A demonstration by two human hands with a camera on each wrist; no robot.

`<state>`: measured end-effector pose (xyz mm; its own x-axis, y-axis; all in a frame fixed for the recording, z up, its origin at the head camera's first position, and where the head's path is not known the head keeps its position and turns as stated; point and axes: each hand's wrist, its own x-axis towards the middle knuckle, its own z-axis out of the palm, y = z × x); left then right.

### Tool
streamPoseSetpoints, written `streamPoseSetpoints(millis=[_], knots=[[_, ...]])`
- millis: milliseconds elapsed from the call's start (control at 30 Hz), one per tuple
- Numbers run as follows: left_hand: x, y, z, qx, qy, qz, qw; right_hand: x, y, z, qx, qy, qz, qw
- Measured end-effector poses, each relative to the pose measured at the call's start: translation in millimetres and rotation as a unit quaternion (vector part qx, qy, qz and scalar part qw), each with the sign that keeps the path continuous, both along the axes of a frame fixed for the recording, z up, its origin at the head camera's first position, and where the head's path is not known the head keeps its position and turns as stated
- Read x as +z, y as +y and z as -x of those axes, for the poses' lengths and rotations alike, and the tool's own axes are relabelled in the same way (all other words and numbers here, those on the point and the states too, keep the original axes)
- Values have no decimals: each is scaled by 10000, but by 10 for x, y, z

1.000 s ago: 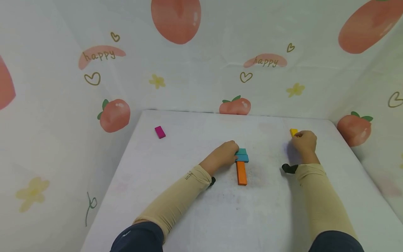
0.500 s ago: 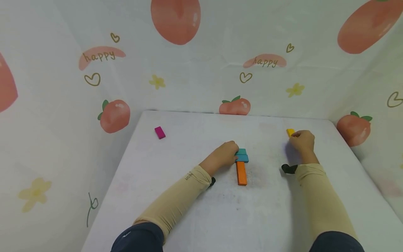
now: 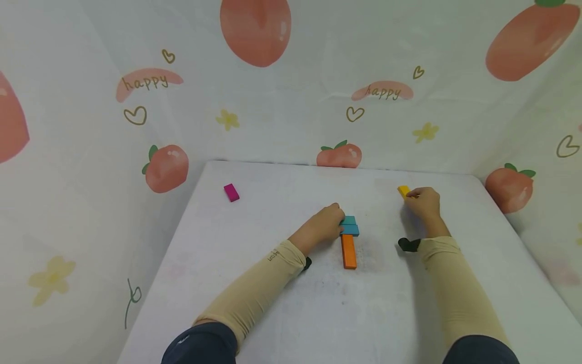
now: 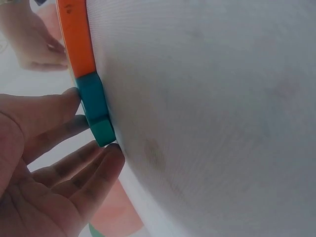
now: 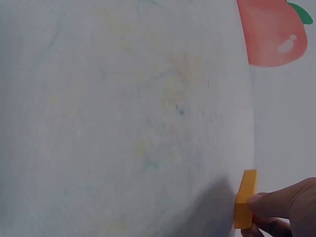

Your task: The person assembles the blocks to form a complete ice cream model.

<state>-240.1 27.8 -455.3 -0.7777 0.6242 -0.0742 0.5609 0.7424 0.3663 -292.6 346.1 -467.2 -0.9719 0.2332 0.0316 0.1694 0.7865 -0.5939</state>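
My left hand (image 3: pixel 320 225) is at the left ends of a teal block (image 3: pixel 349 220) and a blue block (image 3: pixel 350 230), which lie side by side on the white table. In the left wrist view the thumb presses the blue block's side, with fingertips against the teal block (image 4: pixel 102 132). An orange block (image 3: pixel 348 252) lies lengthwise against the blue one, nearer the body. At the right, my right hand (image 3: pixel 425 206) pinches a yellow block (image 3: pixel 403 191) by one end. The right wrist view shows thumb and fingers on the yellow block (image 5: pixel 245 197).
A magenta block (image 3: pixel 231 192) lies alone at the table's far left. Behind the table (image 3: pixel 273 192) hangs a white cloth (image 3: pixel 282 121) printed with peaches, hearts and flowers. Dark straps show at both wrists.
My right hand has moved left with the yellow block, towards the middle of the table. The left hand has stayed at the teal and blue blocks.
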Motion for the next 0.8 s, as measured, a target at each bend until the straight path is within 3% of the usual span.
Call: streamPoseSetpoints(millis=[800], knots=[[-34,7,19,7,10,-72,10000,-33,-533,138,804,-117,114,9966]])
